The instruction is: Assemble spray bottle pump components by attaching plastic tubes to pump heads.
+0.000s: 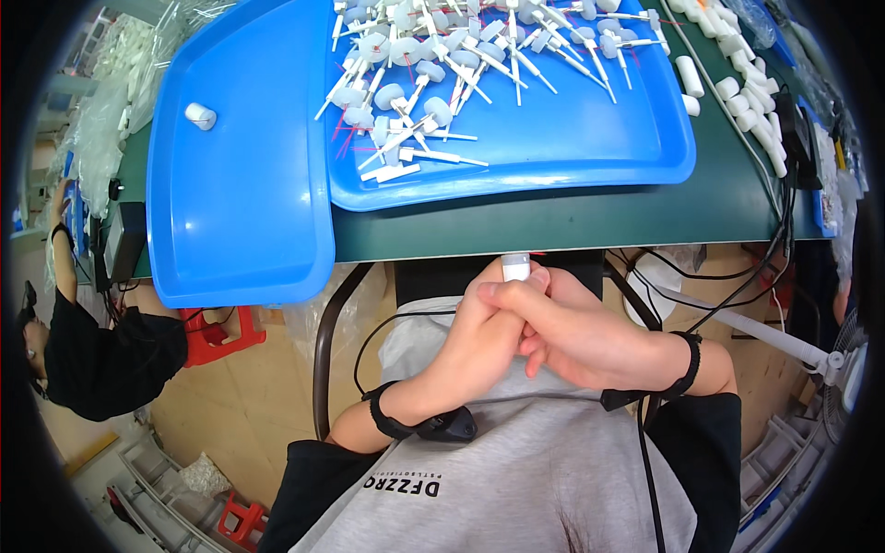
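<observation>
In front of my chest, below the table's near edge, my left hand and my right hand are closed together. Between them they grip a small white plastic cylinder with a grey band at its top and a bit of red just beyond it. The lower part of the cylinder is hidden by my fingers, and my right thumb crosses over my left hand. Past the table edge, the nearer blue tray holds several white stemmed parts with grey round heads and thin red wires.
A second blue tray at the left holds one white cylinder. Several white cylinders lie at the right on the green table. Black cables hang near a fan. Another person sits at the far left by a red stool.
</observation>
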Demonstrator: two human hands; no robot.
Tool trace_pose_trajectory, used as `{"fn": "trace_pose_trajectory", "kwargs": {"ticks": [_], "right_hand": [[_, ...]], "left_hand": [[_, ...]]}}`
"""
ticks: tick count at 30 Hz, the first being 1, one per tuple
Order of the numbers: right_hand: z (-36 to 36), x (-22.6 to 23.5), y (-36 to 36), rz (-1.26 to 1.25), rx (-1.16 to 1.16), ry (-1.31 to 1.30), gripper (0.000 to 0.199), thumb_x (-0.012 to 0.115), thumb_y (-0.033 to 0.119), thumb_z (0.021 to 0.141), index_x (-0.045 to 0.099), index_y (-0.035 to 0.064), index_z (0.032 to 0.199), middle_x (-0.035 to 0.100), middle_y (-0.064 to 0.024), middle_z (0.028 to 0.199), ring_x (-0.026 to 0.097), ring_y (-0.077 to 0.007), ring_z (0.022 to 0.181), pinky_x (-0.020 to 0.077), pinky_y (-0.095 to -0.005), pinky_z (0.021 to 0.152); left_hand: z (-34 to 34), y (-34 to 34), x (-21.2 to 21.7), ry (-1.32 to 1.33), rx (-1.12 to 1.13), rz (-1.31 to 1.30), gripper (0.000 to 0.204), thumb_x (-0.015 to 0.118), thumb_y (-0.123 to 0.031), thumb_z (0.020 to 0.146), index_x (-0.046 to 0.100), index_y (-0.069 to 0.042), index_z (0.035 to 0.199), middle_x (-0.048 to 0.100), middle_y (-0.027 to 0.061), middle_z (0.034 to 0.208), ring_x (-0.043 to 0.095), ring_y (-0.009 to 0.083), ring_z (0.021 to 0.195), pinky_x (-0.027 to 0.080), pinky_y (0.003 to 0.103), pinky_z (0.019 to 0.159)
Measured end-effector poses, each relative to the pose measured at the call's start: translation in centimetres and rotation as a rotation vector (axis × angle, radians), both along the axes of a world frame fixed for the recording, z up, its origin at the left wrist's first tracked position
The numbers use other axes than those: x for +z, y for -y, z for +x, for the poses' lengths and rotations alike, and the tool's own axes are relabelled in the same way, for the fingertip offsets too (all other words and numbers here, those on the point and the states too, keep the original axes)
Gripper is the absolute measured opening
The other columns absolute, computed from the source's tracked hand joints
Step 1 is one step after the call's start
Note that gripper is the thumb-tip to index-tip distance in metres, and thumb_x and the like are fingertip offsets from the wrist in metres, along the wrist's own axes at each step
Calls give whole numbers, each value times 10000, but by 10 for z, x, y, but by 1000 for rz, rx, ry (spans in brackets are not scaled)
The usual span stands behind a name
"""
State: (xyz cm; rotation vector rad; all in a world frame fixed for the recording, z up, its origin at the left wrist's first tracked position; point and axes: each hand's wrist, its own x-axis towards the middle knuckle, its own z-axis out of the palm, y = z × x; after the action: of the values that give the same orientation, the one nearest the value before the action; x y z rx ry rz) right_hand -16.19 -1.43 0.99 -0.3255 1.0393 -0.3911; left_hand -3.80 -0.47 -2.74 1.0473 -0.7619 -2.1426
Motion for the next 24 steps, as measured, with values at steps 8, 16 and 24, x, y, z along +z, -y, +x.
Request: {"fn": "trace_pose_trajectory", "kwargs": {"ticks": [8,16,24], "right_hand": [[-28,48,-19,-346,18,103,567,670,88,807,330,21,1255,493,-112,1181,479,-169,1124,441,-312,899],[-67,103,50,-763,542,-120,161,615,71,834,585,-19,964,633,-49,886,596,-107,860,464,-258,823],[-47,37,133,-1569,500,-1113,239,631,156,797,527,-10,933,615,-136,735,610,-281,694,466,-350,614]], "left_hand": [[47,19,64,-103,40,-128,502,496,-258,865,364,45,1242,538,126,831,575,229,693,532,389,648],[108,41,79,-308,563,-203,646,484,-255,813,258,16,1354,321,359,1321,551,379,1024,414,461,943],[75,25,69,-20,104,-394,446,414,-100,833,369,58,1249,544,218,1113,556,270,1024,409,363,932]]}}
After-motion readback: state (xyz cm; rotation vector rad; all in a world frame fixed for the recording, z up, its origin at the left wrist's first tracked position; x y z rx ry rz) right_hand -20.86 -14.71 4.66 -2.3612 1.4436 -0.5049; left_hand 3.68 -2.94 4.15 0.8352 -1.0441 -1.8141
